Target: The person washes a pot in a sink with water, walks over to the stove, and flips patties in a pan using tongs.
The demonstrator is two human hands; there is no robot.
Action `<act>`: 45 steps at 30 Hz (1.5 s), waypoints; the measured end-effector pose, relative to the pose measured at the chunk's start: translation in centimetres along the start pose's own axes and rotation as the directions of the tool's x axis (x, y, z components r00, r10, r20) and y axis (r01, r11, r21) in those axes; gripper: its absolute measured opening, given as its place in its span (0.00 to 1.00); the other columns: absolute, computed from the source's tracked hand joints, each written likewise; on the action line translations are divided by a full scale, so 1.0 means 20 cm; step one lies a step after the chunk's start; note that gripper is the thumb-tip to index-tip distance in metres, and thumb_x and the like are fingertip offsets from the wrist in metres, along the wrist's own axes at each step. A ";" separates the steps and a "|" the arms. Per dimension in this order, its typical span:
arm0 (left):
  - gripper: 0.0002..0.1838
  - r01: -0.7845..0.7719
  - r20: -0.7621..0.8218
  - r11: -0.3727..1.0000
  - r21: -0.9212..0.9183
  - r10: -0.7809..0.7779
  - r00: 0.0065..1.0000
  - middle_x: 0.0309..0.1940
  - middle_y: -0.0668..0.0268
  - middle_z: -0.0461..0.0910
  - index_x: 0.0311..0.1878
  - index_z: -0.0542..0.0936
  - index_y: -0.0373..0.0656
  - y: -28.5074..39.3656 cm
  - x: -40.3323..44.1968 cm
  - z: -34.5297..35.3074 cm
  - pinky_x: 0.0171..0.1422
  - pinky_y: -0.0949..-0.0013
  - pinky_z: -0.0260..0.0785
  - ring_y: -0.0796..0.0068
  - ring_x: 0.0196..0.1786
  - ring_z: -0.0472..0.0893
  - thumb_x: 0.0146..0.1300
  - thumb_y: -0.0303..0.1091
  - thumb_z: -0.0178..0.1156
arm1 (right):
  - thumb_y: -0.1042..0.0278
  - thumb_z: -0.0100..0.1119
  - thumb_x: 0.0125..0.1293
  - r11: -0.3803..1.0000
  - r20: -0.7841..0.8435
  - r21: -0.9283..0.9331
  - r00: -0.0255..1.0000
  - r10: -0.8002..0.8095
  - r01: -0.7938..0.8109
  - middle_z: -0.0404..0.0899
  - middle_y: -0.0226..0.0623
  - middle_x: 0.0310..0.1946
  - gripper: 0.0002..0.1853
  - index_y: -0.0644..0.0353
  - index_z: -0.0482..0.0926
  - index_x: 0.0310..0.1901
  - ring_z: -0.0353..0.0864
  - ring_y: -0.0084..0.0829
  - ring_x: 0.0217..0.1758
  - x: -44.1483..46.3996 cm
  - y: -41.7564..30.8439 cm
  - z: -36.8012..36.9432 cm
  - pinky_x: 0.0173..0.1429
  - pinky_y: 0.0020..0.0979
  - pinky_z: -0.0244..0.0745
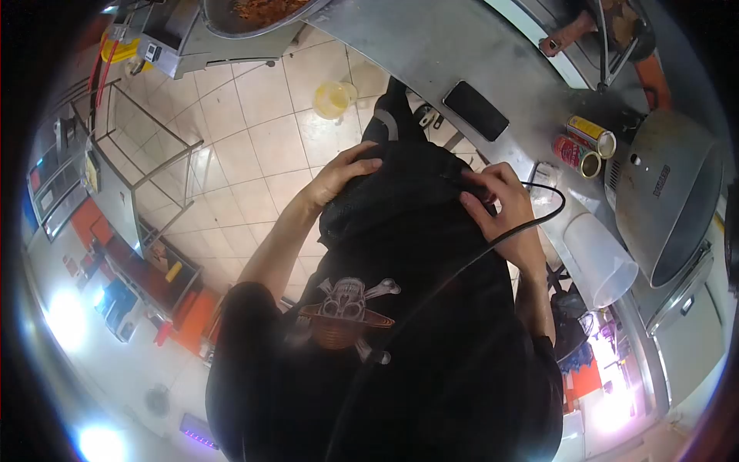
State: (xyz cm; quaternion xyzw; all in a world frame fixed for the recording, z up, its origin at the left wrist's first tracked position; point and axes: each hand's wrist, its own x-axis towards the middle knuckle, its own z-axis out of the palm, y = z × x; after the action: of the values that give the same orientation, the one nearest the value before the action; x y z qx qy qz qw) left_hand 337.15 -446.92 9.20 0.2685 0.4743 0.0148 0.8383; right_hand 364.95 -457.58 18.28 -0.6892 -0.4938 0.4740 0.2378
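Black clothing (416,192) covers my body and lap, with a skull-and-crossbones print (344,302) on the chest. My left hand (342,175) is closed on the cloth at the left side of my waist, thumb on top and other fingertips partly hidden. At the right side, my right hand (504,212) has curled fingers and thumb around a fold of the same dark cloth. Anything small inside that grip is hidden. A black cable (462,267) runs up across my front, crosses my right hand and loops back behind it.
On the metal counter (385,35) lie a phone (476,110), a yellow can (591,135), a red can (576,156) and a translucent plastic container (600,262). A large grey metal vessel (662,192) stands farther right. A yellowish tub (332,100) sits on the tiled floor, near a metal rack (146,169).
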 end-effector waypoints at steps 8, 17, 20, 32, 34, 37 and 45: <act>0.29 0.038 0.191 0.986 -0.160 -0.007 0.982 0.47 0.65 0.78 0.58 0.71 0.36 0.32 -0.17 0.23 0.58 0.75 0.68 0.78 0.52 0.77 0.57 0.41 0.67 | 0.71 0.69 0.55 0.999 0.167 0.032 0.986 0.006 -0.012 0.72 0.41 0.40 0.14 0.61 0.80 0.43 0.78 0.38 0.40 -0.22 -0.19 -0.22 0.42 0.33 0.75; 0.33 -0.105 0.507 0.994 0.021 0.080 0.858 0.49 0.64 0.75 0.56 0.71 0.35 0.45 -0.22 0.26 0.60 0.73 0.64 0.75 0.53 0.75 0.52 0.46 0.71 | 0.63 0.77 0.48 0.983 0.107 0.177 0.992 -0.070 0.050 0.76 0.40 0.42 0.26 0.63 0.78 0.48 0.77 0.39 0.47 -0.35 -0.16 -0.22 0.50 0.35 0.72; 0.38 0.115 0.341 0.993 0.027 -0.118 0.933 0.52 0.61 0.74 0.58 0.70 0.34 0.45 -0.18 0.29 0.63 0.70 0.64 0.71 0.55 0.75 0.51 0.50 0.71 | 0.54 0.76 0.50 0.948 0.141 0.310 0.990 0.029 -0.072 0.78 0.44 0.44 0.35 0.66 0.73 0.55 0.76 0.42 0.49 -0.35 -0.17 -0.18 0.54 0.38 0.71; 0.44 0.322 0.273 0.947 -0.017 -0.305 0.912 0.57 0.50 0.73 0.64 0.65 0.28 0.39 -0.22 0.22 0.67 0.64 0.64 0.61 0.60 0.75 0.54 0.52 0.66 | 0.65 0.73 0.51 0.934 0.208 0.352 0.978 -0.008 -0.067 0.77 0.45 0.39 0.30 0.69 0.74 0.55 0.76 0.41 0.42 -0.33 -0.28 -0.22 0.49 0.36 0.69; 0.43 0.324 0.268 0.946 -0.024 -0.306 0.913 0.57 0.50 0.74 0.64 0.65 0.28 0.40 -0.22 0.22 0.67 0.63 0.64 0.61 0.60 0.75 0.54 0.52 0.66 | 0.65 0.73 0.51 0.934 0.208 0.355 0.978 -0.025 -0.052 0.77 0.46 0.39 0.29 0.69 0.75 0.54 0.76 0.41 0.41 -0.31 -0.27 -0.22 0.48 0.37 0.69; 0.43 0.335 0.272 0.942 -0.038 -0.313 0.910 0.57 0.50 0.74 0.64 0.65 0.28 0.42 -0.23 0.23 0.67 0.63 0.64 0.61 0.59 0.75 0.54 0.52 0.66 | 0.64 0.72 0.51 0.937 0.203 0.345 0.979 -0.012 -0.060 0.78 0.46 0.39 0.29 0.69 0.75 0.53 0.76 0.41 0.40 -0.31 -0.28 -0.21 0.48 0.36 0.69; 0.42 0.328 0.351 0.935 -0.132 -0.265 0.898 0.57 0.51 0.74 0.64 0.66 0.29 0.37 -0.22 0.20 0.67 0.64 0.64 0.61 0.59 0.75 0.55 0.52 0.65 | 0.65 0.71 0.53 0.957 0.221 0.288 0.975 -0.035 -0.031 0.76 0.49 0.39 0.28 0.72 0.74 0.53 0.77 0.44 0.41 -0.27 -0.30 -0.22 0.46 0.38 0.72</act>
State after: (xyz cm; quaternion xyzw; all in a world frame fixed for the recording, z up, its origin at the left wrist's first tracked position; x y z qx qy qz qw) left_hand 339.69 -443.59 17.73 0.1111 0.3604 -0.1137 0.9191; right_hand 365.78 -459.42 27.31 -0.5887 -0.4433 0.6154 0.2796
